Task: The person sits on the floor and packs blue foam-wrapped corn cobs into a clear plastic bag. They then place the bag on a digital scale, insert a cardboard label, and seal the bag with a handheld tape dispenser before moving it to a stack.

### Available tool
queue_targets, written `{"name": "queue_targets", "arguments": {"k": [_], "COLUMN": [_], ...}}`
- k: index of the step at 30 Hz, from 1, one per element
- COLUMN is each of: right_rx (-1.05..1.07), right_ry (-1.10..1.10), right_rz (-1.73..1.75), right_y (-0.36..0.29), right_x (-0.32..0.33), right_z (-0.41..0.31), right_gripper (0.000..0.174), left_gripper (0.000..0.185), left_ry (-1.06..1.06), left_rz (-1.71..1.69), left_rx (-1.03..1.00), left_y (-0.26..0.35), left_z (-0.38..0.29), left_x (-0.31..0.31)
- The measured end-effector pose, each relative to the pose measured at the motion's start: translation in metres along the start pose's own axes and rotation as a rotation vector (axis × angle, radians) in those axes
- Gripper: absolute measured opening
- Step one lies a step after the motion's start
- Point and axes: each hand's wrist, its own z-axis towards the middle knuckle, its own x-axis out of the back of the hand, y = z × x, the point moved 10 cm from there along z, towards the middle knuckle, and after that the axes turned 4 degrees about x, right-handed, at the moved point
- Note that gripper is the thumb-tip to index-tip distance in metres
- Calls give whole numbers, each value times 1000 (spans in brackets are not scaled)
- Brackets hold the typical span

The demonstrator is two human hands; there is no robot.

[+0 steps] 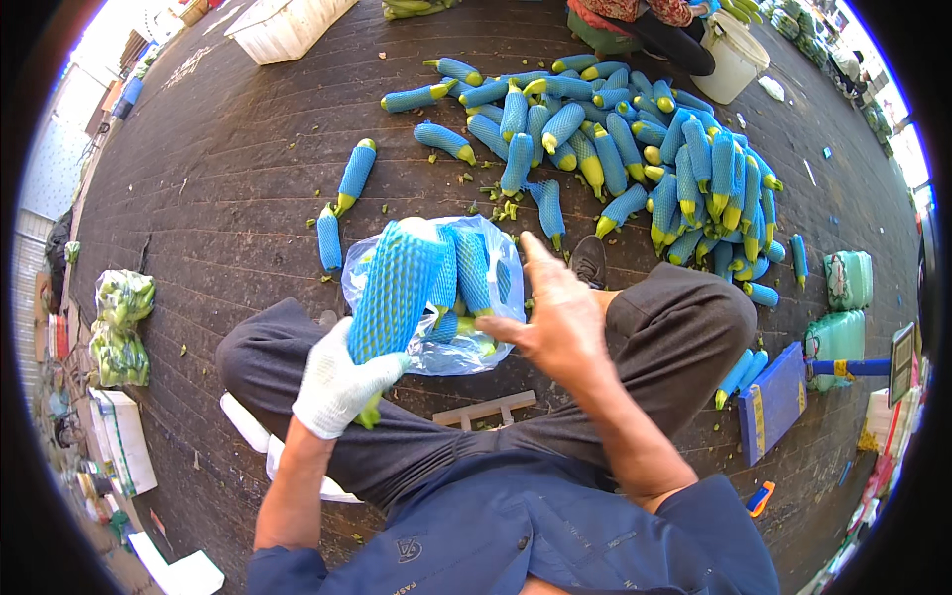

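My left hand [346, 387], in a white knit glove, grips a zucchini in a blue foam net sleeve [394, 294]. Its pale end points up and away from me, and a green end shows below the glove. Between my knees a clear plastic bag [506, 290] gapes, with several blue-sleeved zucchini [471, 271] inside. My bare right hand [561, 320] is spread at the bag's right side, thumb and index finger well apart and nothing held. The thumb reaches over the bag's rim; whether it touches the plastic I cannot tell.
A large heap of sleeved zucchini [610, 134] covers the floor ahead and right. A blue platform scale [773, 401] and green-wrapped bundles [837, 342] stand right. Filled bags [123, 327] lie left. Beyond the heap, a person [647, 30] sits beside a white bucket [732, 59].
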Motion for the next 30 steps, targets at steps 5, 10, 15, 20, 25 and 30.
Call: {"name": "queue_targets", "arguments": {"k": [5, 10, 15, 20, 25, 30], "right_rx": [-193, -413, -408, -272, -249, -274], "right_ry": [110, 26, -78, -75, -30, 18], "right_rz": [413, 1116, 995, 908, 925, 948], "right_y": [52, 37, 37, 21, 12, 12], "right_x": [-71, -48, -48, -51, -43, -53], "right_z": [-2, 15, 28, 41, 44, 43], "right_gripper": [63, 30, 18, 16, 17, 17], "left_gripper": [34, 66, 57, 54, 52, 50], "left_ry": [-303, -239, 54, -8, -11, -33], "left_rz": [-132, 12, 545, 632, 716, 754], "left_rx": [351, 283, -164, -212, -170, -165], "left_y": [-100, -135, -170, -176, -173, -178], "left_z": [47, 155, 195, 187, 175, 171], "left_x": [-65, -167, -221, -234, -209, -206]}}
